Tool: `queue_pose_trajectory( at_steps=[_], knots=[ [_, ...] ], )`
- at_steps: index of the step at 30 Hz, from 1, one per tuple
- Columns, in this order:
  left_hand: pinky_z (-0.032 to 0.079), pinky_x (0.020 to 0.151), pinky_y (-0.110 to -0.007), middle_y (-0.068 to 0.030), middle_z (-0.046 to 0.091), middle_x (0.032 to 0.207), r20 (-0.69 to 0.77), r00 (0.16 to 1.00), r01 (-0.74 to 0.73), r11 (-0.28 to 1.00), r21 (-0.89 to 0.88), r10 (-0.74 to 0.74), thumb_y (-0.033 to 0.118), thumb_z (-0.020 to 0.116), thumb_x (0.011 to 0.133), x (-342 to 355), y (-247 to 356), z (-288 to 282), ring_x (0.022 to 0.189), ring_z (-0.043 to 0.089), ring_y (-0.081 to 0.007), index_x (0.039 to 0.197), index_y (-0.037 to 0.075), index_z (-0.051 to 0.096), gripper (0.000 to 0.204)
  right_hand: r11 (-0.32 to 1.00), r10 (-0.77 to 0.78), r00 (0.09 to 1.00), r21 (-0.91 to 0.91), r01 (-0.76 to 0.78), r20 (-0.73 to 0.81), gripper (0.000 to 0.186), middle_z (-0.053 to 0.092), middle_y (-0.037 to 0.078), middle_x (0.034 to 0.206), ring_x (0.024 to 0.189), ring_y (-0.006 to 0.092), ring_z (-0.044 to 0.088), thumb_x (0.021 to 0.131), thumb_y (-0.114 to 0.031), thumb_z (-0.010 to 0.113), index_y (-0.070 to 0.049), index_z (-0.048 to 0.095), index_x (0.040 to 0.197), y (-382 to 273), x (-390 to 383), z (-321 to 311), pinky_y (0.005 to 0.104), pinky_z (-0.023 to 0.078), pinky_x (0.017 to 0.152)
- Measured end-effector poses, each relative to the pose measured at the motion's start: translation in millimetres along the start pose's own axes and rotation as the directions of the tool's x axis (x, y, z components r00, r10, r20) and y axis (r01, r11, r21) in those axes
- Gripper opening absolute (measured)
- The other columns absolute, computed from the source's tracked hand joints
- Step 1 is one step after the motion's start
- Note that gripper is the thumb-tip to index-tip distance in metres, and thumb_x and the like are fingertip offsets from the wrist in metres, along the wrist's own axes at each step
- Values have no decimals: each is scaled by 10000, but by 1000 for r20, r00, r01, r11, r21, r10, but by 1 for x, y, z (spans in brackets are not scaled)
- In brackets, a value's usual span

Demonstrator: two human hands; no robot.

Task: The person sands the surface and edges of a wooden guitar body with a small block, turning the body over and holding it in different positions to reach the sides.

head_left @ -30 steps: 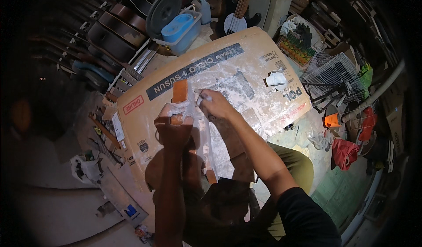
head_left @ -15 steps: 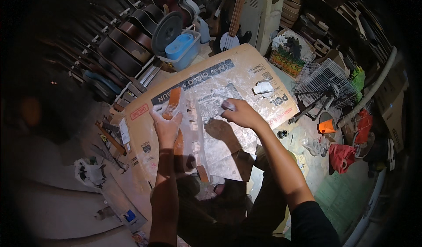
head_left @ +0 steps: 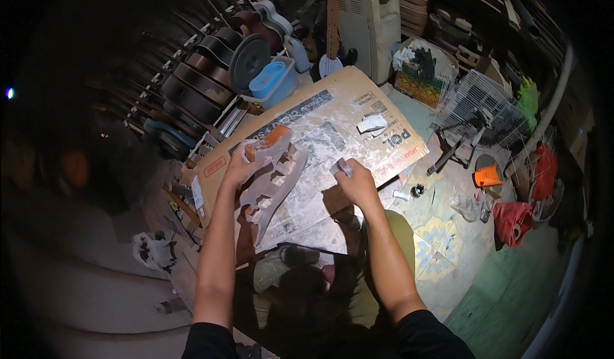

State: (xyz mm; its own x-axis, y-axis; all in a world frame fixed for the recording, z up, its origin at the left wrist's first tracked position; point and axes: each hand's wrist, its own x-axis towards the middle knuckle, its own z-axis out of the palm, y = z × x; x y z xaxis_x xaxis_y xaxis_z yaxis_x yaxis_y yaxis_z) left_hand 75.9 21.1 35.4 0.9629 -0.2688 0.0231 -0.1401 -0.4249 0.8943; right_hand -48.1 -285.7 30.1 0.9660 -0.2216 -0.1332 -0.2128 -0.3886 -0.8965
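Observation:
My left hand (head_left: pixel 240 167) grips the edge of an unfinished electric guitar body (head_left: pixel 289 179), its fingers wrapped round the rim. The body stands tilted over the cardboard, greyish and dusty, with orange-brown patches and several cut-out cavities along it. To its right, apart from it, my right hand (head_left: pixel 359 185) is closed on a small greyish block (head_left: pixel 343 166), perhaps a sanding block. Beneath both hands lies a flattened cardboard sheet (head_left: pixel 400 148) smeared with white dust. A folded white piece of paper or cloth (head_left: pixel 372 124) rests on its far right part.
Several guitars (head_left: pixel 192 100) stand in a rack at the far left, beside a clear tub (head_left: pixel 281 81) with a blue container. At right are a wire rack (head_left: pixel 480 100), a black stand (head_left: pixel 451 151), an orange cup (head_left: pixel 488 176) and a red bag (head_left: pixel 511 223). A small dark jar (head_left: pixel 417 191) stands nearer.
The guitar body has turned in my left hand, showing more of its broad side with the cavities. My right hand has come slightly nearer to me. The whole view has shifted a little.

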Motion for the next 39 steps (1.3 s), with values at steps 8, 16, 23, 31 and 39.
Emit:
queue_pose_trajectory(
  at_steps=[8, 16, 23, 31, 39],
  knots=[
    [457, 982, -319, -97, 631, 1200, 417, 866, 204, 956, 210, -276, 315, 845, 755, 72, -51, -23, 1105, 578, -180, 1321, 17, 525, 716, 982, 30, 972, -187, 14, 231, 427, 670, 310, 981, 958, 446, 651, 805, -288, 633, 43, 649, 1073, 1, 7, -28, 467, 505, 879],
    [458, 944, -299, -65, 679, 1128, 241, 846, 440, 878, 190, -476, 423, 796, 797, 117, -63, 12, 1047, 608, -181, 1194, 31, 661, 574, 979, 111, 974, -191, -73, 199, 438, 669, 306, 992, 970, 443, 648, 814, -292, 625, 50, 634, 1088, 20, 26, -42, 467, 499, 884],
    [534, 798, -327, -109, 733, 871, -87, 957, 290, 896, 337, -278, 499, 804, 763, 126, -76, 87, 833, 698, -217, 931, -25, 729, 555, 967, 201, 951, -203, -155, 235, 457, 659, 319, 984, 974, 453, 640, 822, -299, 626, 59, 616, 1107, 19, 36, -59, 469, 493, 876],
    [508, 942, -451, -286, 664, 1136, -256, 914, 405, 681, 610, -315, 561, 767, 743, 112, -97, 107, 1066, 656, -405, 1286, -48, 544, 846, 981, 149, 955, -160, -110, 258, 453, 653, 325, 1004, 995, 449, 634, 825, -294, 620, 72, 612, 1093, 11, 37, -50, 466, 485, 892],
    [308, 1139, -512, -239, 357, 1531, -196, 978, 196, 582, 789, -64, 473, 626, 893, 22, -129, 151, 1413, 359, -361, 1424, 4, 455, 729, 984, 127, 975, -149, -101, 181, 437, 659, 317, 1006, 982, 444, 642, 809, -303, 621, 59, 631, 1054, 2, 31, -37, 459, 489, 896]
  ],
)
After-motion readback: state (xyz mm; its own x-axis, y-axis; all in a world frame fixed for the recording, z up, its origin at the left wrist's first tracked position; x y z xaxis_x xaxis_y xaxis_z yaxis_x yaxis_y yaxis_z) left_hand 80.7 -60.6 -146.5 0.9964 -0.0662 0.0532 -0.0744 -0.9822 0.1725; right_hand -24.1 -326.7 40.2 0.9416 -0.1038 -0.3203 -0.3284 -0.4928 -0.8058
